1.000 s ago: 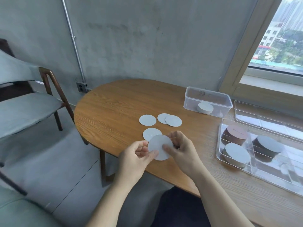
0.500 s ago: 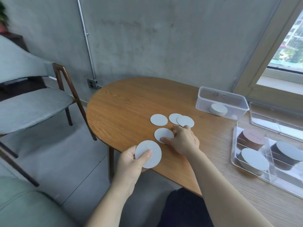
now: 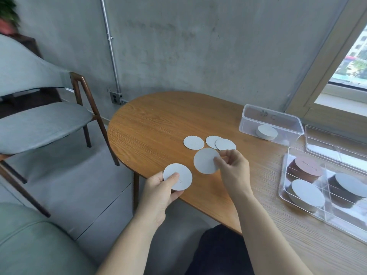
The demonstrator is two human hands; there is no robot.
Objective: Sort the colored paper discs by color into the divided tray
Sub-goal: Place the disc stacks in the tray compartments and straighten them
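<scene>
My left hand (image 3: 161, 192) holds a pale grey paper disc (image 3: 179, 178) at the table's near edge, thumb on its face. My right hand (image 3: 233, 169) pinches a second grey disc (image 3: 205, 160), lifted and tilted above the table. Three more grey discs lie flat beyond: a single one (image 3: 193, 142) and an overlapping pair (image 3: 220, 143). The clear divided tray (image 3: 286, 155) stands at the right with a brown-topped stack (image 3: 305, 168), a grey-topped stack (image 3: 306, 192) and a dark stack with a grey top (image 3: 348, 185).
A clear lidless box (image 3: 270, 118) with a white disc stack (image 3: 266, 132) sits at the back right, a clear lid (image 3: 335, 143) beside it. The wooden table (image 3: 158, 124) rounds off at the left; a grey chair (image 3: 39, 124) stands beyond, a window at the right.
My left hand took the first disc away to the left near the table edge. My right hand reached to the nearest disc on the table and lifted it.
</scene>
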